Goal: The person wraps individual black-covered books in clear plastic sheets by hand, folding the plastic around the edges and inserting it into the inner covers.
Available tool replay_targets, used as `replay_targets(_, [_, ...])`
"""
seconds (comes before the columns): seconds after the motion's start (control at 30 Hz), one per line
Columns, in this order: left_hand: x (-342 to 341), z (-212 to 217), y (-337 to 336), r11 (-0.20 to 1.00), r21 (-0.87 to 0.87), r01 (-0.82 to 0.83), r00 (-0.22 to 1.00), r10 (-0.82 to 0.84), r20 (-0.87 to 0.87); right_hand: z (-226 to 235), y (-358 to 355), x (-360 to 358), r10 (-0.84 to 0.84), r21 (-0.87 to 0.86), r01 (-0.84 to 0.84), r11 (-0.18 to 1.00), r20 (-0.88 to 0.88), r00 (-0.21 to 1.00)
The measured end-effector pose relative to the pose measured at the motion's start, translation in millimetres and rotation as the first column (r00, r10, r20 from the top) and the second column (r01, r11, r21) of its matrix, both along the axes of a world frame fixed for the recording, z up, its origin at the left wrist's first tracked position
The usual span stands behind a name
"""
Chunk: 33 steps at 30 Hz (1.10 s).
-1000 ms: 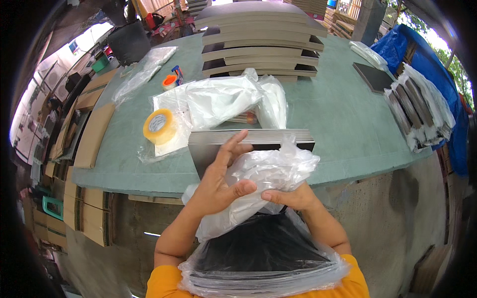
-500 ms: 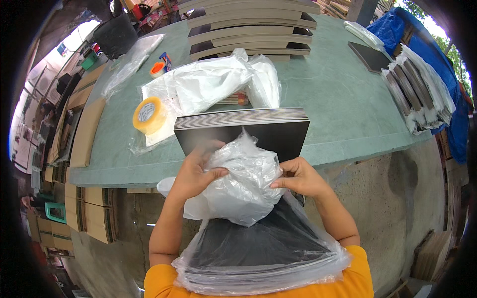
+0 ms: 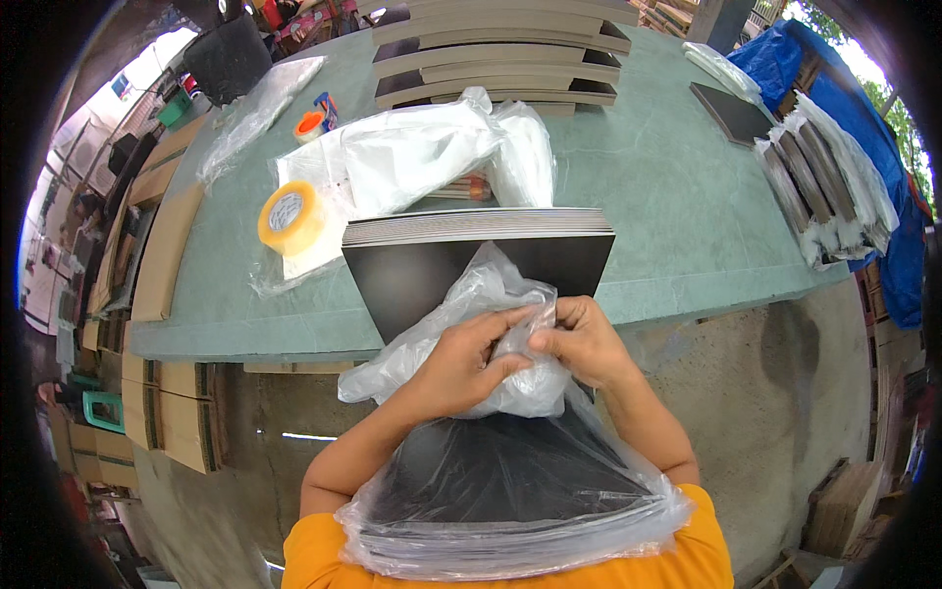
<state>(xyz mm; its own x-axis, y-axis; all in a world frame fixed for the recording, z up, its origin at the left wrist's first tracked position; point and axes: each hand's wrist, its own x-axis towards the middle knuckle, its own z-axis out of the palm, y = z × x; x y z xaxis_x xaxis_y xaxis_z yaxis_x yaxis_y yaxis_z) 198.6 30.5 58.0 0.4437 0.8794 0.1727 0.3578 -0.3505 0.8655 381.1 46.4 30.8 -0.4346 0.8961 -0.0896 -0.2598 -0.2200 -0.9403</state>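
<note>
Both hands are at the bunched top of a clear plastic bag (image 3: pixel 491 280). My left hand (image 3: pixel 466 363) has its fingers curled into the crumpled plastic. My right hand (image 3: pixel 586 344) pinches a fold of it between thumb and fingers. The lower part of the bag covers a bundle of dark flat boards (image 3: pixel 471 476), close against my body, with the layered pale edges of the plastic nearest me. Just beyond the hands, a stack of black boards (image 3: pixel 392 275) stands at the table's front edge, partly hidden by the bag.
On the green table (image 3: pixel 657 187) lie a tape roll (image 3: pixel 291 218), folded white plastic (image 3: pixel 402 157) and a smaller orange roll (image 3: pixel 310 125). Stacked boards (image 3: pixel 496 64) rise at the back; plastic-wrapped boards (image 3: pixel 819 182) sit at the right edge. Cardboard (image 3: pixel 186 422) stands lower left.
My left hand has moved right and inward, closer to my right hand. The puffed plastic has been gathered smaller and narrower, showing more of the black stack behind it.
</note>
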Motion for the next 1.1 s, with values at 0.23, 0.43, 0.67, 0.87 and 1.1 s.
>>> replay_targets(0.23, [-128, -86, -23, 0.873, 0.019, -0.487, 0.855, 0.481, -0.193, -22, 9, 78, -0.297, -0.247, 0.187, 0.951, -0.556, 0.776])
replay_targets(0.43, [-129, -13, -18, 0.641, 0.046, -0.766, 0.606, 0.697, 0.383, -18, -1, 64, -0.155, -0.220, 0.080, 0.972, -0.347, 0.925])
replay_targets(0.67, [-27, 21, 2, 0.989, -0.146, 0.018, 0.906, 0.045, 0.420, 23, -10, -1, 0.105, -0.070, -0.128, 0.989, -0.268, 0.958])
replay_targets(0.87, [-14, 14, -2, 0.987, -0.113, 0.114, 0.974, -0.089, 0.209, 11, -13, -10, 0.017, -0.076, -0.050, 0.996, -0.388, 0.922])
replay_targets(1.1, [-124, 26, 11, 0.501, 0.281, -0.819, 0.519, 0.855, -0.012, 14, -18, 23, -0.045, 0.011, 0.048, 0.999, -0.205, 0.978])
